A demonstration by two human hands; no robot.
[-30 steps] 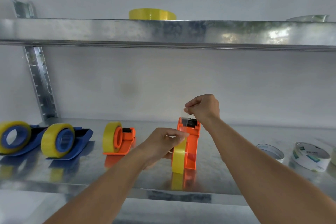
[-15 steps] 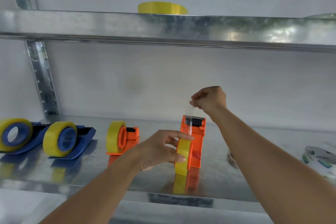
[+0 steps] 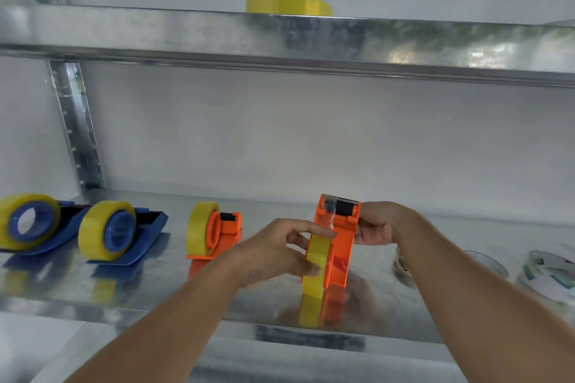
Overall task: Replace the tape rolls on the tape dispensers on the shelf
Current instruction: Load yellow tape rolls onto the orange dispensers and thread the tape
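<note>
Where it pinched tape above, right hand point(image 3: 375, 225) now grips orange dispenser point(image 3: 339, 246) — lower.

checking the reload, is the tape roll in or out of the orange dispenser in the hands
In. The yellow tape roll sits in the orange dispenser, and a clear strip runs up to its cutter.

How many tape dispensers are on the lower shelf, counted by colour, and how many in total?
Blue tape dispensers: 2, and
Orange tape dispensers: 2, one standing alone and one held by both hands
Total: 4
</note>
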